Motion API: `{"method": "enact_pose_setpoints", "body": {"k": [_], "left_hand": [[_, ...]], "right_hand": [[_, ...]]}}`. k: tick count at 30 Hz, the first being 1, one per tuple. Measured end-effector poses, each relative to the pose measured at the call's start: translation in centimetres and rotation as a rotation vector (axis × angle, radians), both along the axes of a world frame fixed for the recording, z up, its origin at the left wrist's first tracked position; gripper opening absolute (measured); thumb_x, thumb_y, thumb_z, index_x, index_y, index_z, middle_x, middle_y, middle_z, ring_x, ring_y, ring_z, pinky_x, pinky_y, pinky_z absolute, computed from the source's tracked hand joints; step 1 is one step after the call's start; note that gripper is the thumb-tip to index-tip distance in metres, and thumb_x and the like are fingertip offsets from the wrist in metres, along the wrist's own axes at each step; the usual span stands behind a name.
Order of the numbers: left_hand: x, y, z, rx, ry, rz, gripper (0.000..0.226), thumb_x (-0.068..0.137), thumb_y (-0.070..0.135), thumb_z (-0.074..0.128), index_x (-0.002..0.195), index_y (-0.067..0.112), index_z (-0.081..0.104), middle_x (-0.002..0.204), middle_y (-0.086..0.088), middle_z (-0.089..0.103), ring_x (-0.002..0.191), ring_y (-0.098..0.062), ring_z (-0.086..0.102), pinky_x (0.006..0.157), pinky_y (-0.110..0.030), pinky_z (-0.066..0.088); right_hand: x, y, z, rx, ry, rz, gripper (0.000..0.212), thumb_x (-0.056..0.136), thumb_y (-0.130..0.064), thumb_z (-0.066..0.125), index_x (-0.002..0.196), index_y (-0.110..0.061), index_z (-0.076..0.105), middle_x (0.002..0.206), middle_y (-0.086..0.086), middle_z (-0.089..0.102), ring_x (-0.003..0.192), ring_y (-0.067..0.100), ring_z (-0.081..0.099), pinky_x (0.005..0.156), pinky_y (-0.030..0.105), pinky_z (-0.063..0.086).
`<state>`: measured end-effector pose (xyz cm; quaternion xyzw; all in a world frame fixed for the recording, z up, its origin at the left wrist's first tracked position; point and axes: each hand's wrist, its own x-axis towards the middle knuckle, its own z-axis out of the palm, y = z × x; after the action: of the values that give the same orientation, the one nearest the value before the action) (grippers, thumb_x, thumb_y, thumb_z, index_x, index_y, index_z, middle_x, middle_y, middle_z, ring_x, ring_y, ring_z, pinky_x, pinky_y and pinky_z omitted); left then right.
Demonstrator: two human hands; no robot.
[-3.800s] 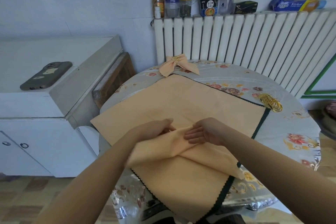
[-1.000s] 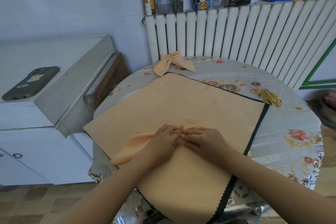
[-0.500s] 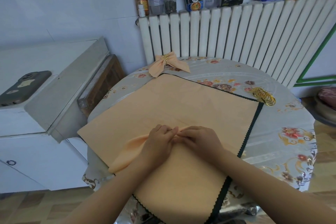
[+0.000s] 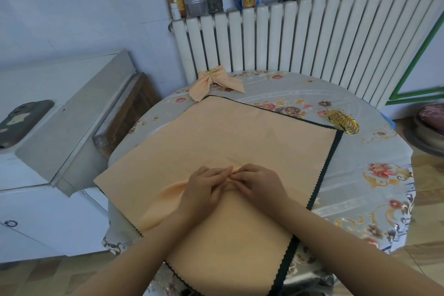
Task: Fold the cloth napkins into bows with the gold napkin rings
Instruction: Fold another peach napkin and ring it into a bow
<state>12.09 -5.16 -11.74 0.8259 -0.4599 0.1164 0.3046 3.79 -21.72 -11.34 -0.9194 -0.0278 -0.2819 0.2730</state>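
A large peach napkin with a dark scalloped edge lies spread over the round table. Its near-left part is folded over into a raised pleat. My left hand and my right hand meet fingertip to fingertip at the napkin's middle, fingers curled, pinching the gathered fold between them. A finished peach bow with a gold ring at its centre lies at the table's far edge. A pile of gold napkin rings sits to the right, just beyond the napkin's corner.
A white radiator stands behind the table, with jars, bottles and boxes on top. A white cabinet at the left carries a dark phone. The table's right side shows bare floral cloth.
Since 3.8 s ago the lifted near corner has been laid down and gathered. Over the last second both hands stayed at the middle, fingers curling tighter on the pleat.
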Motion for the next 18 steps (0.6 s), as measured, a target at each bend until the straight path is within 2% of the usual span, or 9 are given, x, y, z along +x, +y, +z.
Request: {"method": "enact_pose_setpoints", "body": {"k": [3,8,13,15,18], "left_hand": [[-0.3,0.1,0.3,-0.078,0.082,0.006,0.035,0.085,0.029,0.052,0.113,0.018,0.069,0.107,0.008,0.07,0.086,-0.005,0.051,0.083,-0.015,0.042],[-0.6,0.0,0.2,-0.021,-0.087,-0.03,0.031,0.088,0.024,0.053,0.108,0.008,0.071,0.104,-0.005,0.072,0.091,-0.017,0.063,0.086,-0.024,0.047],[0.3,0.1,0.1,0.171,-0.225,-0.058,0.04,0.087,0.03,0.05,0.109,0.001,0.069,0.106,-0.014,0.07,0.087,-0.027,0.067,0.086,-0.03,0.043],[0.4,0.3,0.1,0.2,-0.211,-0.078,0.043,0.087,0.031,0.049,0.111,0.0,0.067,0.108,-0.013,0.069,0.084,-0.028,0.065,0.083,-0.031,0.042],[0.2,0.2,0.6,0.14,-0.123,-0.1,0.037,0.087,0.024,0.048,0.112,0.004,0.067,0.103,-0.008,0.07,0.079,-0.025,0.058,0.078,-0.03,0.043]], "right_hand": [[0.0,0.1,0.2,-0.006,-0.016,-0.001,0.027,0.081,-0.042,0.053,0.083,-0.03,0.076,0.082,-0.013,0.069,0.072,0.004,0.064,0.059,0.014,0.047],[0.0,0.0,-0.1,0.021,0.004,-0.008,0.018,0.081,-0.037,0.061,0.078,-0.022,0.071,0.08,-0.008,0.069,0.07,0.01,0.064,0.059,0.019,0.046],[0.1,0.0,-0.4,0.02,0.021,-0.02,0.013,0.078,-0.029,0.066,0.075,-0.016,0.066,0.08,-0.004,0.068,0.071,0.016,0.065,0.058,0.023,0.048],[0.1,0.1,-0.3,0.008,0.016,-0.035,0.014,0.077,-0.031,0.063,0.074,-0.017,0.066,0.078,-0.005,0.068,0.069,0.014,0.064,0.057,0.02,0.046],[-0.1,0.0,-0.1,0.015,0.035,-0.037,0.014,0.079,-0.03,0.063,0.076,-0.016,0.067,0.082,-0.005,0.069,0.072,0.015,0.064,0.06,0.02,0.042]]}}
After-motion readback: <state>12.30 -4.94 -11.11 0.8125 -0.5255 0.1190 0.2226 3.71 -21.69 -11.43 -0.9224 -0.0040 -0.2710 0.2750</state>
